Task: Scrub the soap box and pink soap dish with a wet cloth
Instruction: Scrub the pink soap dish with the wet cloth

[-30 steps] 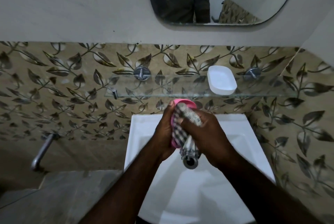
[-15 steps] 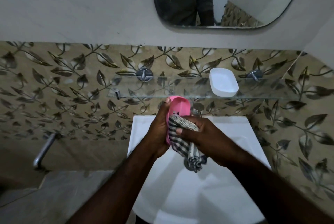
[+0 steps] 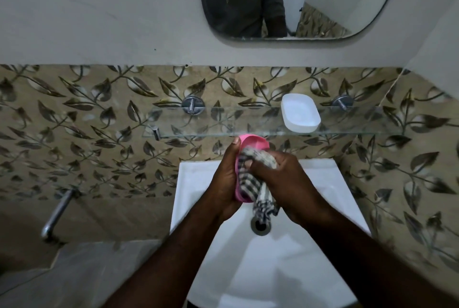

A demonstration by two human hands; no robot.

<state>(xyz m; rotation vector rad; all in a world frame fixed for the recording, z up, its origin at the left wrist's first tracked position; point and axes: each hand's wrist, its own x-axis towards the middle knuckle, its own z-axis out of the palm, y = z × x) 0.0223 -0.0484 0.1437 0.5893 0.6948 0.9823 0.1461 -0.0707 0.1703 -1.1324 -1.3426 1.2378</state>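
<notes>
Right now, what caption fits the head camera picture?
Over the sink, left hand holds the pink soap dish, right hand presses a checked cloth into it.

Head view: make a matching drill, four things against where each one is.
Column A
1. pink soap dish
2. soap box
3. cloth
4. drain

Column B
a. on the glass shelf
b. in the bottom of the sink
c. held by the left hand
d. gripped by the right hand, against the dish

Pairs: 1-c, 2-a, 3-d, 4-b
</notes>
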